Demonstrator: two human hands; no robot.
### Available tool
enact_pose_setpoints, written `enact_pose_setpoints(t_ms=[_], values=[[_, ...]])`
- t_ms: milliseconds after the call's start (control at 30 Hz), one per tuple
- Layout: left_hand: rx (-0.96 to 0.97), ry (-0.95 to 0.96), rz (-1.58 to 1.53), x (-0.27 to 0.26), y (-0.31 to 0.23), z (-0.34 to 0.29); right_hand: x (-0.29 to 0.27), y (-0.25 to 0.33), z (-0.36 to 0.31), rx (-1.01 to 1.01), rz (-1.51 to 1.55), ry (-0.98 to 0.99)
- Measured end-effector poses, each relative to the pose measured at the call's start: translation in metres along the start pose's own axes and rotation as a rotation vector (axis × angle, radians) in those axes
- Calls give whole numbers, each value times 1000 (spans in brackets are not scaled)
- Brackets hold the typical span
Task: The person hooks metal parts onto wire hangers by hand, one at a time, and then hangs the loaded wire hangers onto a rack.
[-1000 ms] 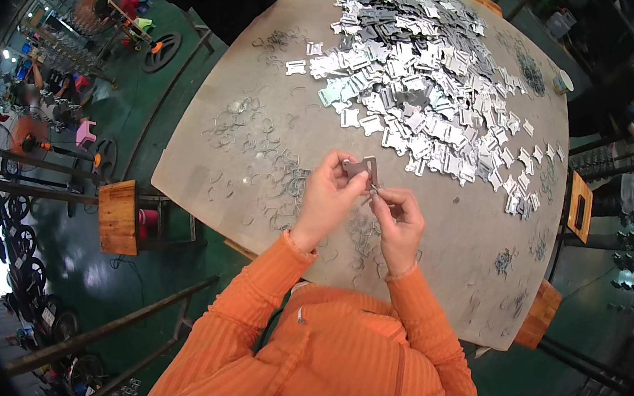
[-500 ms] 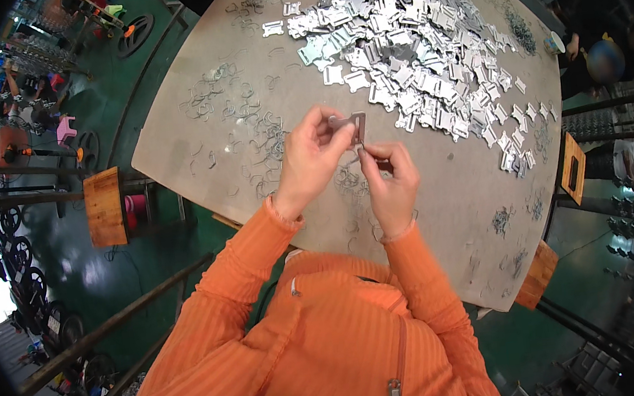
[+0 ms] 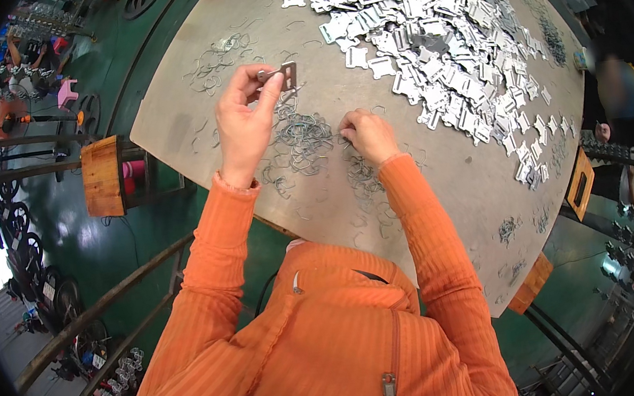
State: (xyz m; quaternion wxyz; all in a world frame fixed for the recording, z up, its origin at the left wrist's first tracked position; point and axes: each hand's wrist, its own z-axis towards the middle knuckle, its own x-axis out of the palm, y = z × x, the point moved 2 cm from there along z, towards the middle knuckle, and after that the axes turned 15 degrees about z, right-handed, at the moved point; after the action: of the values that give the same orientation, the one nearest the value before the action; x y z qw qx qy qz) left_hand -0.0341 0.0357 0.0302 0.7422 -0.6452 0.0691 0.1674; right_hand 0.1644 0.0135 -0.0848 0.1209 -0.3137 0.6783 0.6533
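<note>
My left hand (image 3: 245, 120) pinches a small slotted metal plate (image 3: 289, 76) between thumb and fingers, raised over the tabletop. Below and beside it lies a tangled heap of thin bent wire clips (image 3: 304, 133). To the right of that heap, my right hand (image 3: 369, 137) is low over the table, its thumb and fingertips drawn together. Whatever is between those fingertips is too small to make out. More loose wire clips (image 3: 361, 176) lie just under the right hand.
A large pile of silvery metal plates (image 3: 432, 39) covers the far right of the table (image 3: 439, 185). Scattered wire clips (image 3: 221, 57) lie at the far left. Wooden stools (image 3: 102, 178) stand around the table. Another person's hand (image 3: 602, 132) shows at the right edge.
My hands were together at the metal plate and have parted. The left moved left and away with the plate; the right came off it and over the wire clips.
</note>
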Motion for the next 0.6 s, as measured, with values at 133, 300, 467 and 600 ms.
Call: enact_pose_setpoints(t_ms=[133,300,467,600], values=[[-21,-9,67,-11,11,1,10,-7,5,-26,-149,85],[-91,45,59,-5,15,-7,-15,-3,-15,163,204,-68],[-104,213,-48,26,16,-24,-50,30,-44,210,603,-237],[-38,300,-43,50,-1,-37,-76,63,-67,194,836,-388]])
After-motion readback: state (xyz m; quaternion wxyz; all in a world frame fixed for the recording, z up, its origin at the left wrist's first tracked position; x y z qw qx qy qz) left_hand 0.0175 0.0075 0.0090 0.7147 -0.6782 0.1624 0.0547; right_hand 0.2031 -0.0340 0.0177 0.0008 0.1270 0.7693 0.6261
